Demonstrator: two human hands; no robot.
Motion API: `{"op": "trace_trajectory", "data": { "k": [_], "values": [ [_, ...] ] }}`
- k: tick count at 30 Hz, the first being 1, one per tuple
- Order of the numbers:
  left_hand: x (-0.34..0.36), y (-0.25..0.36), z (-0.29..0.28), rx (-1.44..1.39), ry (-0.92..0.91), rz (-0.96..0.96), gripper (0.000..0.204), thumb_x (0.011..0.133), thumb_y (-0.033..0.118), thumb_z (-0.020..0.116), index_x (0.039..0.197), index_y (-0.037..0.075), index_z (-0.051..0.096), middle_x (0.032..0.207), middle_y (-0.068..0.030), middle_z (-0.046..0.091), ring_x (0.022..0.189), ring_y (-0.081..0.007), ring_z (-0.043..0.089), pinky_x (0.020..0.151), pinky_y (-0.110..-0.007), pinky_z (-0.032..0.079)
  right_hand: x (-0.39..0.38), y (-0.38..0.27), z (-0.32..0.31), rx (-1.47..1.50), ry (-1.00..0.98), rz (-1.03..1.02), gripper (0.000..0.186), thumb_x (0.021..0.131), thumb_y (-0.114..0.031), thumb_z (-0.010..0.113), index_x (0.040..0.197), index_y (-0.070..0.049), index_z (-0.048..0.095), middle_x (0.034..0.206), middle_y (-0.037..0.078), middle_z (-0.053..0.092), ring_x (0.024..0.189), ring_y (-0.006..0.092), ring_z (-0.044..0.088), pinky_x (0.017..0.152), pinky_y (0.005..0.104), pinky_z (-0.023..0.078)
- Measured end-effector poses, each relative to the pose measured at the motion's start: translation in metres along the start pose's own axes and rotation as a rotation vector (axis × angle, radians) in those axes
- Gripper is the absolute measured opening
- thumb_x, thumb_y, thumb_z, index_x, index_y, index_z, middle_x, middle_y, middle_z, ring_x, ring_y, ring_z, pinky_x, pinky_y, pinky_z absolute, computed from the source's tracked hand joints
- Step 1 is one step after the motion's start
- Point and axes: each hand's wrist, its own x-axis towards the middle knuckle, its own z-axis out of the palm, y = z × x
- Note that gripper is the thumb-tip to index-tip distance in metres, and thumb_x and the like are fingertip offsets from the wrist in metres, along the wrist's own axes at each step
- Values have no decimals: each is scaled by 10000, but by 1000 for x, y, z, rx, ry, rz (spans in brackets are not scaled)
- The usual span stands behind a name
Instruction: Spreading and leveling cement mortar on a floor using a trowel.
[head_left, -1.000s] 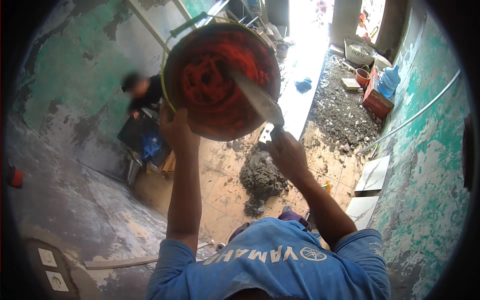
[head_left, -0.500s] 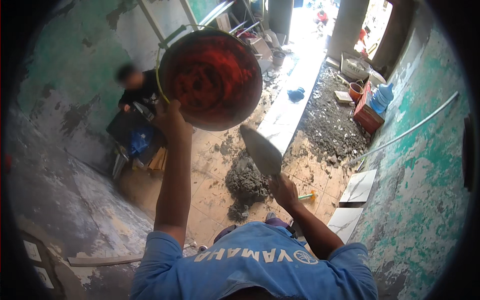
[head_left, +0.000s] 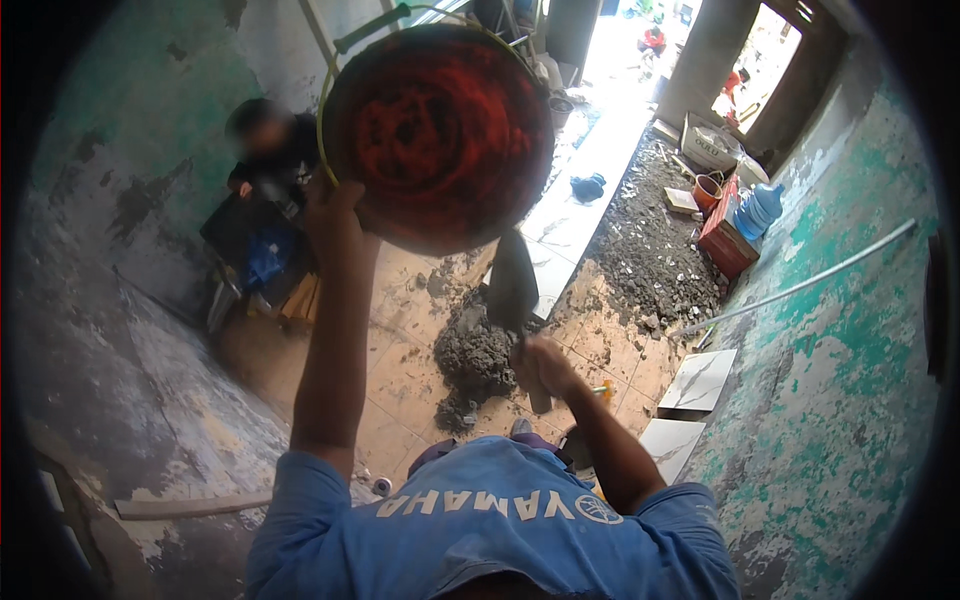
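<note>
Raised in front of me is a bucket (head_left: 440,135) with a dark, red-stained round face turned my way. My left hand (head_left: 338,212) is closed on its lower left edge. A thin wire handle with a green grip (head_left: 372,28) loops along its upper left side. In my right hand (head_left: 548,368) is a trowel (head_left: 512,285), gripped by its handle, the blade pointing up to the bucket's lower edge. Whether the blade touches the bucket I cannot tell. Below, a heap of wet grey mortar (head_left: 475,350) lies on the tiled floor (head_left: 400,370).
At the left a person (head_left: 275,160) is beside a dark box-like thing. Marble-look tiles (head_left: 600,180) run toward the doorway, with grey mortar bed (head_left: 660,250) alongside. Against the right wall stand a red crate (head_left: 728,240), a blue water jug (head_left: 760,210), a pipe (head_left: 800,285) and loose tiles (head_left: 698,380).
The bucket has moved slightly right and up and looks larger. My right hand has shifted left and down, and the trowel blade has turned more upright, close under the bucket's edge.
</note>
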Motion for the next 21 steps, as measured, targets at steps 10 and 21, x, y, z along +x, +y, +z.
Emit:
{"op": "trace_trajectory", "data": {
  "k": [10,21],
  "values": [
    [-14,26,-14,266,35,244,435,728,-50,538,1160,-12,571,962,-41,621,835,-98,590,778,-255,490,-97,-119,22,-537,448,200,263,935,-242,511,891,10,573,611,54,532,502,121,510,450,283,418],
    [-54,-15,-25,743,-172,580,435,698,-116,551,1119,-27,615,1113,-55,611,936,-94,567,810,-213,426,3,-161,43,-855,-72,595,426,972,-328,435,898,65,580,645,101,577,527,190,598,485,335,503]
  ]
}}
